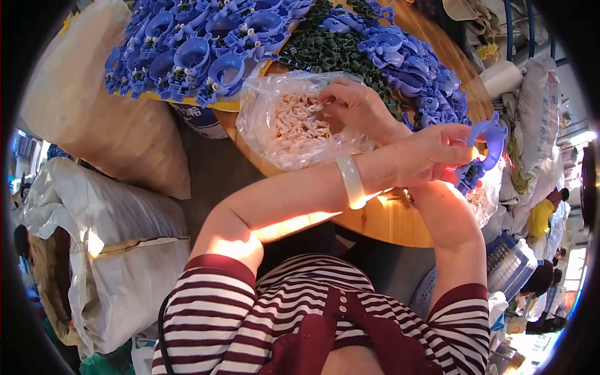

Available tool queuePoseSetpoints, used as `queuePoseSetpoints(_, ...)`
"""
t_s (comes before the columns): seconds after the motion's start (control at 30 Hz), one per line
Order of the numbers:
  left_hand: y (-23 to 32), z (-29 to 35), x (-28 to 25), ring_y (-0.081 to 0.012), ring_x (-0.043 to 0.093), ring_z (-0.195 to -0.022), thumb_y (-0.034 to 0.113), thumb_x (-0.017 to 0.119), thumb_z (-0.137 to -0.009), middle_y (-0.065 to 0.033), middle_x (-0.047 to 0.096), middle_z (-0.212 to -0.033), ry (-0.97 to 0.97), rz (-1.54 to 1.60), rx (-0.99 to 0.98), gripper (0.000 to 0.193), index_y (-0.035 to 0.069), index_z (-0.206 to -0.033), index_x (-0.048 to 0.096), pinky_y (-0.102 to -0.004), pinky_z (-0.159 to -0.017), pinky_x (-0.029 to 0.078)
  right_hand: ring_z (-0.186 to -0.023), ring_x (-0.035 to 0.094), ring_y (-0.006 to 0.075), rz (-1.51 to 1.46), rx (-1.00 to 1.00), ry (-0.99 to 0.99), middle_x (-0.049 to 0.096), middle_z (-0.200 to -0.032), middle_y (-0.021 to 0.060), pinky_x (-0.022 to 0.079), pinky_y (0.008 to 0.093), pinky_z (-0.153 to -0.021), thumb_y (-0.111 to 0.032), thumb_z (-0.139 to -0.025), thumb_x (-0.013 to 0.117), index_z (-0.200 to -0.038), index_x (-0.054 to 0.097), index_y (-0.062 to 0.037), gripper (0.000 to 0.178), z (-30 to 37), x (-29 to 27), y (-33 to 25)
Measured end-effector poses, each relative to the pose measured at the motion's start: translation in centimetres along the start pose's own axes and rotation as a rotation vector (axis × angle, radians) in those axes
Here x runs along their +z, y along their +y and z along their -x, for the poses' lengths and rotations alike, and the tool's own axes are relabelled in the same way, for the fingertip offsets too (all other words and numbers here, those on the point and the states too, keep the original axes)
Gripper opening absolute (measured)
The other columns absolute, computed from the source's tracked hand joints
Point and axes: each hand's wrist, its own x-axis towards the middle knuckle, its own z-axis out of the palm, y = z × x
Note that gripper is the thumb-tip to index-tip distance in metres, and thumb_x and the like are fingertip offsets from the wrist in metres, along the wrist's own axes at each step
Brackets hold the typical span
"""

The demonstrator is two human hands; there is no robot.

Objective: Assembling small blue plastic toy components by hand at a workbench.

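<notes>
My forearms cross, the left one above the right. My left hand (440, 153), with a pale bangle (351, 181) on its wrist, grips a blue plastic ring-shaped part (495, 145) at the right side of the round table. A small dark green piece (473, 170) sits at the part's lower end. My right hand (362, 109) reaches into a clear plastic bag (259, 134) of small pale pink pieces (300, 119). Its thumb and fingers are pinched together at the edge of the pile; whatever they hold is too small to make out.
Dark green small pieces (331, 50) and blue plastic parts (415, 69) are heaped on the wooden table (400, 222). A tray of blue ring parts (194, 53) stands at the far left. Large sacks (119, 119) crowd the left side; a blue basket (509, 269) stands at right.
</notes>
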Motion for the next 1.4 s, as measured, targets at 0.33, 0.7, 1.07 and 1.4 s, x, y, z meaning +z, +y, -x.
queuePoseSetpoints(0.33,0.0,0.8,1.6,-0.007,0.056,-0.086,0.015,0.064,-0.082,-0.0007,0.057,-0.1,0.017,-0.124,-0.038,0.038,0.008,-0.116,0.051,-0.0245,-0.068,0.049,-0.055,0.052,0.0055,-0.719,0.35,0.132,0.059,-0.068,-0.0017,0.044,0.0191,-0.054,-0.01,-0.083,0.063,-0.091,0.064,-0.0026,0.011,1.1,-1.4,-1.2)
queuePoseSetpoints(0.7,-0.2,4.4,3.4,-0.0205,0.06,-0.094,0.014,0.059,-0.084,-0.0102,0.056,-0.114,0.172,-0.3,0.209,0.049,0.004,-0.128,0.04,-0.0324,-0.081,0.05,-0.078,0.062,0.0161,-1.414,0.275,0.479,0.062,-0.084,0.0086,0.051,0.0273,-0.072,-0.011,-0.081,0.06,-0.103,0.056,0.0031,0.027,14.5,-6.6,-3.6)
queuePoseSetpoints(1.07,-3.5,2.3,2.0,-0.0184,0.057,-0.1,0.014,0.07,-0.076,-0.0096,0.056,-0.116,0.192,-0.472,0.17,0.065,0.005,-0.131,0.037,-0.0311,-0.088,0.046,-0.07,0.054,0.0106,-0.584,0.433,1.055,0.059,-0.078,0.0047,0.043,0.021,-0.062,0.003,-0.081,0.059,-0.089,0.061,0.0037,0.008,21.2,-10.0,-12.2)
queuePoseSetpoints(1.4,-5.9,3.0,2.0,-0.0186,0.056,-0.101,-0.001,0.072,-0.069,-0.0088,0.055,-0.114,0.222,-0.581,0.228,0.069,0.004,-0.129,0.039,-0.0291,-0.081,0.052,-0.077,0.059,0.016,-0.066,0.317,0.912,0.062,-0.083,0.0083,0.047,0.025,-0.071,0.007,-0.074,0.065,-0.083,0.061,0.0028,0.01,21.2,-8.1,-12.4)
